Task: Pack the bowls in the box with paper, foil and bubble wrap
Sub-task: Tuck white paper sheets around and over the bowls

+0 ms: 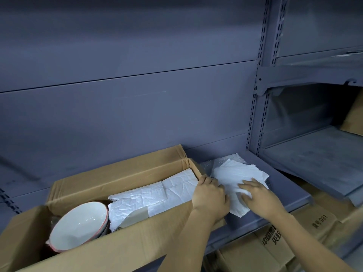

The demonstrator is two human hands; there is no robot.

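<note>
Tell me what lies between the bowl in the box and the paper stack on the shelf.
In the head view: crumpled white paper lining the box, then the box's end wall, with the left hand on it.

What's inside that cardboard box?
The box holds a white bowl at its left end and crumpled paper across the rest. Whatever lies under the paper is covered.

Left hand (211, 191): bare, and we're seeing the back of it, with rounded knuckles catching the light.
Right hand (261, 197): bare as well, with slim fingers (247, 186); the nails are too blurred to read.
Left forearm (188, 238): bare and smooth, uncovered right down to the bottom edge.
Right forearm (306, 236): same story, bare from the wrist to the frame's lower corner.
</note>
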